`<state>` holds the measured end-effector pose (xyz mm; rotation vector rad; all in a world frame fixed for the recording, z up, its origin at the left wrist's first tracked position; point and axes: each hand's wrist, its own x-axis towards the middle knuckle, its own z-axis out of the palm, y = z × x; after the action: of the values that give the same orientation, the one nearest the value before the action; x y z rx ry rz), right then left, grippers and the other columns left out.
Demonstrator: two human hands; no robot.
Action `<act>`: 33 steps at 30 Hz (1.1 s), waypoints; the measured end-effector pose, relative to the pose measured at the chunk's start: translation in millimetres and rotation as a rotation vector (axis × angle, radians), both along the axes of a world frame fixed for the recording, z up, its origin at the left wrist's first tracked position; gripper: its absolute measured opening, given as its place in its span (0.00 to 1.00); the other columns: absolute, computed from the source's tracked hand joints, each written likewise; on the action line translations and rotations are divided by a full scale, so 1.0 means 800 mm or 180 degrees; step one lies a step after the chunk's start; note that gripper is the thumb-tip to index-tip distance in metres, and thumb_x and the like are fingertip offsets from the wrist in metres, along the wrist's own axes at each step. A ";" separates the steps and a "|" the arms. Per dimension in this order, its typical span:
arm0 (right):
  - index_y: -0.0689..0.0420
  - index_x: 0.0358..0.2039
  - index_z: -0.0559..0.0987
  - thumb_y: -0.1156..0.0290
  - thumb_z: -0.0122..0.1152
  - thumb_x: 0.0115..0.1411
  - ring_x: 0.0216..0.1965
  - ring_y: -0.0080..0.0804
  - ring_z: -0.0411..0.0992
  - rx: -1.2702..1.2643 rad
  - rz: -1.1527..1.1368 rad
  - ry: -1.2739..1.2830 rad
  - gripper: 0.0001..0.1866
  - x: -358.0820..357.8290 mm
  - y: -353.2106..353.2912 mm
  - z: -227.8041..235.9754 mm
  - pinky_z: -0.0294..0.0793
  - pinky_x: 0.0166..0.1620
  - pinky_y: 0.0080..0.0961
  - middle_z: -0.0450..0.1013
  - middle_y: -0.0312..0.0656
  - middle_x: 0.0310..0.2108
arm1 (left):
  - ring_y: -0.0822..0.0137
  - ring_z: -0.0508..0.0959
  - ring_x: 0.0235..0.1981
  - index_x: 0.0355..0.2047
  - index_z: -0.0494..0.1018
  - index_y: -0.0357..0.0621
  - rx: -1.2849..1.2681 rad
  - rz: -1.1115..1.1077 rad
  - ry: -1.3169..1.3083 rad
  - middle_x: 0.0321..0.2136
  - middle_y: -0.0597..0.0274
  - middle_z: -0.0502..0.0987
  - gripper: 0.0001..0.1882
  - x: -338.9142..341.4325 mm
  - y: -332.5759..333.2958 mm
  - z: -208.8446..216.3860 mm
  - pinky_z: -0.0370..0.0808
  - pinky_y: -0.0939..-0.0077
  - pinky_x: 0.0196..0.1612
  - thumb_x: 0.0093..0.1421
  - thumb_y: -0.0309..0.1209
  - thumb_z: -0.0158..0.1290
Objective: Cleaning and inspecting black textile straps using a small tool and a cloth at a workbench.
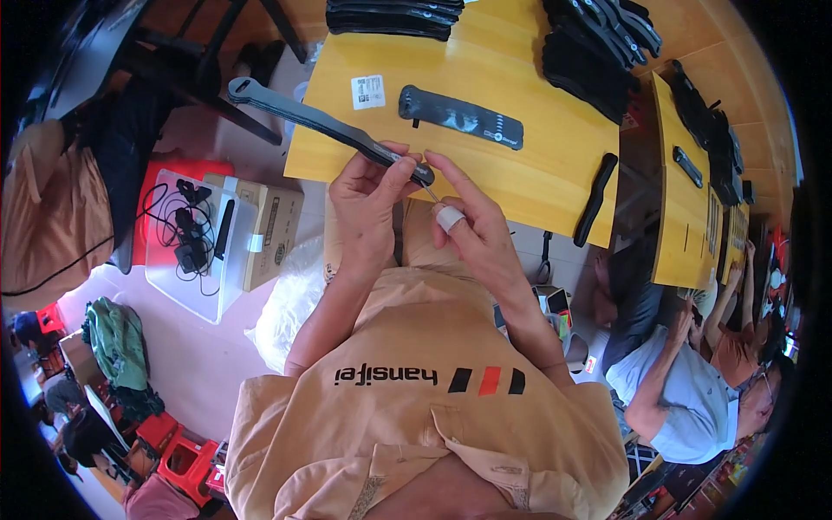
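Observation:
My left hand (366, 201) is closed around one end of a long, dark strap-like piece (305, 114). The piece reaches up and left past the table edge, and its far tip has a slot. At its near end, my right hand (484, 236) pinches a thin metal pin or tool (433, 192); its exact kind is too small to tell. White tape (448, 217) wraps one right-hand digit. Beyond my hands, a flat black panel (459, 118) with a light printed mark lies on the yellow table (537, 186), beside a white label (367, 92).
Black stacks stand at the back left (394, 19) and back right (585, 74) of the table. A narrow black strip (596, 199) lies near its right edge. Left on the floor are a clear bin (212, 295) with cables and a cardboard box (276, 230). Co-workers sit at the right.

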<state>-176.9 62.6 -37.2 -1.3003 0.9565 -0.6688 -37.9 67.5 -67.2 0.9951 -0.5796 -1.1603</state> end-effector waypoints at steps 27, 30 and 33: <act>0.49 0.59 0.59 0.79 0.41 0.57 0.17 0.12 0.55 0.0651 -0.0275 -0.0497 0.28 0.004 0.006 -0.006 0.55 0.21 0.09 0.62 0.30 0.17 | 0.71 0.74 0.36 0.34 0.71 0.34 -0.0562 0.0352 -0.0991 0.33 0.59 0.75 0.10 -0.010 0.008 0.006 0.73 0.81 0.37 0.50 0.20 0.56; 0.50 0.59 0.59 0.79 0.40 0.58 0.16 0.12 0.54 0.1365 -0.0445 -0.1112 0.27 0.010 0.012 -0.006 0.54 0.20 0.09 0.61 0.29 0.17 | 0.68 0.74 0.37 0.35 0.71 0.34 -0.0861 0.0420 -0.1824 0.34 0.57 0.74 0.13 -0.006 0.009 -0.004 0.72 0.78 0.40 0.47 0.16 0.56; 0.50 0.59 0.60 0.79 0.39 0.59 0.15 0.12 0.53 0.0509 -0.0800 -0.0918 0.26 0.028 0.019 -0.017 0.53 0.19 0.09 0.61 0.29 0.16 | 0.66 0.74 0.38 0.34 0.71 0.35 -0.0829 0.0444 -0.2408 0.35 0.55 0.73 0.15 -0.013 0.010 0.002 0.72 0.76 0.43 0.45 0.14 0.57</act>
<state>-154.9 77.8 -51.0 -0.9210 0.9217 -0.9269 -48.5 75.2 -65.7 1.2144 -1.2043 -0.5347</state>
